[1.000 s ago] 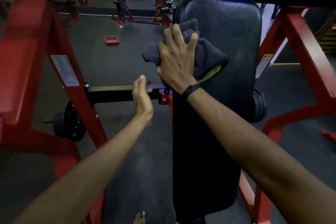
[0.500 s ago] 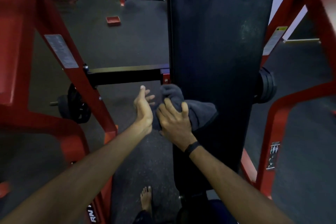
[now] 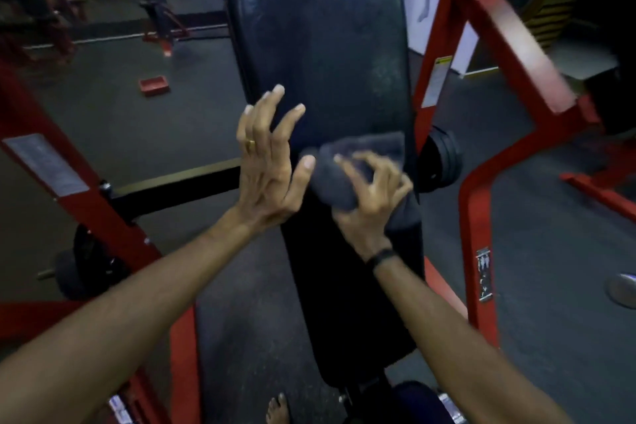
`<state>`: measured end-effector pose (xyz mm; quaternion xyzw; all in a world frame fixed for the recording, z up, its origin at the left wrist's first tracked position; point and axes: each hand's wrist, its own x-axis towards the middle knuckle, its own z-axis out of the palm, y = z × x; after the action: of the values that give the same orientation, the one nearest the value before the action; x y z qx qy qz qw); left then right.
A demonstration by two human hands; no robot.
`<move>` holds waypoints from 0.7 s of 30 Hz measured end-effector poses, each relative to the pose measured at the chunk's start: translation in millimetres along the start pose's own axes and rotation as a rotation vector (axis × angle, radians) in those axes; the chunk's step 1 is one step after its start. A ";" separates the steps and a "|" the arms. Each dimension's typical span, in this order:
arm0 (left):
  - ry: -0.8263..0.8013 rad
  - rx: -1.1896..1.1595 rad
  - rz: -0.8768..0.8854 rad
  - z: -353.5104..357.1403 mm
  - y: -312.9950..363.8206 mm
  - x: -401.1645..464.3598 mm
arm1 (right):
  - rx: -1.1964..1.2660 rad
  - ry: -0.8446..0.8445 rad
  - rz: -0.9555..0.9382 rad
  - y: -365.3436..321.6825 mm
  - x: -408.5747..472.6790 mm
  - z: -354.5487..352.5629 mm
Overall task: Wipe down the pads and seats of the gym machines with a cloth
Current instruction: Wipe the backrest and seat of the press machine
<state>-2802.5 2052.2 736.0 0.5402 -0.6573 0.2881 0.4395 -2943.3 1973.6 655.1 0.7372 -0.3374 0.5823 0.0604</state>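
Observation:
A long black back pad (image 3: 320,45) of a red gym machine runs up the middle of the view. My right hand (image 3: 371,196) grips a bunched dark grey cloth (image 3: 344,172) and presses it on the pad's right half, about midway up. My left hand (image 3: 268,162), wearing a gold ring, is spread open with its fingers apart at the pad's left edge, thumb close to the cloth. It holds nothing. The lower part of the pad lies in deep shadow.
Red frame beams (image 3: 509,45) stand right and left (image 3: 69,189) of the pad, with a black crossbar (image 3: 179,186) on the left. Black weight plates (image 3: 444,162) sit behind the pad. A small red tray (image 3: 154,85) lies on the dark floor. My bare foot (image 3: 278,410) shows below.
My right hand dragged the cloth down the pad, then came back up to mid-height and toward the right edge. My left hand rose and spread open beside the pad.

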 end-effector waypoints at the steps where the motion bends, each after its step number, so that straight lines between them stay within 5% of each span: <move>1: -0.021 0.019 0.055 4.9 -3.2 13.2 | 0.002 0.086 0.114 5.6 36.7 4.1; 5: -0.173 0.251 0.309 31.4 -22.3 39.8 | 0.016 0.120 0.355 21.4 114.2 19.8; 9: -0.184 0.355 0.452 40.4 -30.6 30.2 | 0.012 0.075 0.297 35.2 75.6 22.7; 21: -0.372 0.389 0.637 43.0 -20.7 9.3 | 0.017 0.146 0.520 67.2 -15.7 8.6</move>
<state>-2794.3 2006.1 723.0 0.4255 -0.7931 0.4259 0.0921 -2975.9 1924.7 617.9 0.5825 -0.5051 0.6326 -0.0731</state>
